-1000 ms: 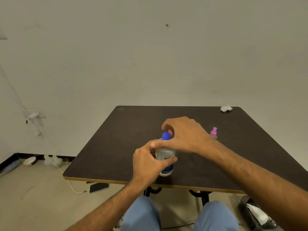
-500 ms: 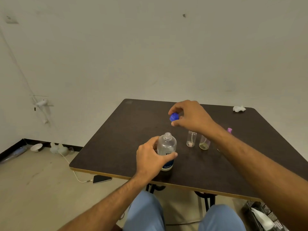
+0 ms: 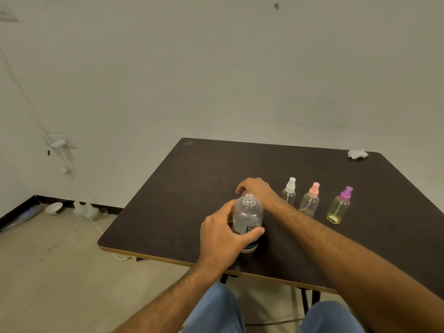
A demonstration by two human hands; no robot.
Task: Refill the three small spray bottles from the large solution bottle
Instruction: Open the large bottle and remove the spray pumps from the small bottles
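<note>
L hand (image 3: 222, 236) wraps the large solution bottle (image 3: 247, 218), fingers closed round its label; it stands upright near the front edge of the surface (image 3: 192, 188), neck open. R hand (image 3: 258, 191) is down just behind it, fingers curled; can't tell if it has the cap. Three small spray bottles (image 3: 310, 200) stand in a row to the right, pumps still on. Best approach: keep the big bottle steady, unscrew one pump before tipping, and pour slowly w/ necks close.
</note>
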